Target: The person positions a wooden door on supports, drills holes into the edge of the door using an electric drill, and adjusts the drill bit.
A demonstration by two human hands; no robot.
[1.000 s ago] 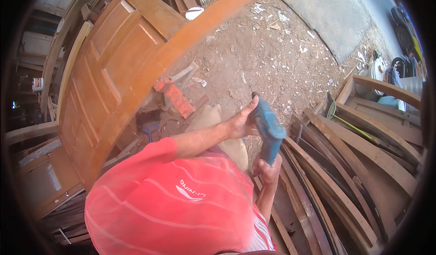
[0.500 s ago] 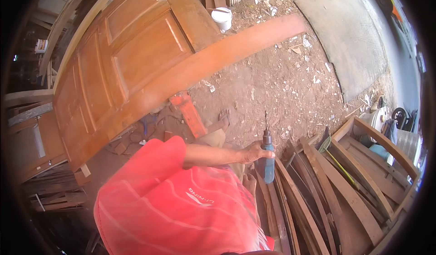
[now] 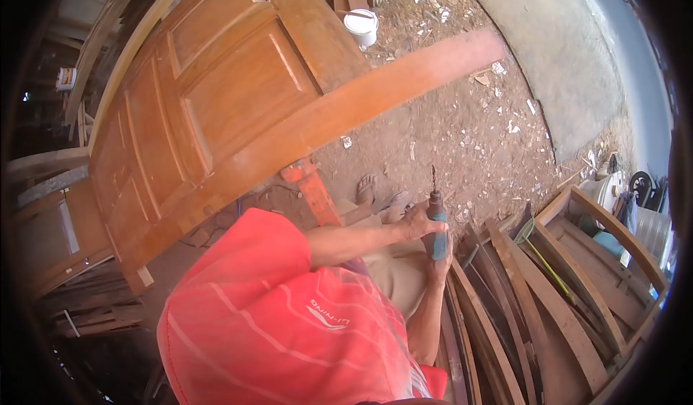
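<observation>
A teal power drill (image 3: 437, 235) with a dark chuck and a thin bit (image 3: 434, 179) points away from me, toward the top of the view. My left hand (image 3: 417, 222) is closed around the upper body of the drill, just below the chuck. Lower down, my right hand (image 3: 445, 252) wraps the drill from the right side, its fingers partly hidden. A brown panelled wooden door (image 3: 238, 94) lies to the left, with a long orange-brown board (image 3: 361, 105) along its near edge. An orange support (image 3: 314, 192) stands beneath the board, near my feet.
Many wooden frames and boards (image 3: 548, 304) lean at the right. A white bucket (image 3: 362, 28) stands beyond the door. A grey sheet (image 3: 556, 58) lies on the ground at upper right, and wood chips litter the dirt floor (image 3: 462, 131).
My right hand has come into view and taken hold of the drill alongside my left. The drill has shifted slightly right and up in the view.
</observation>
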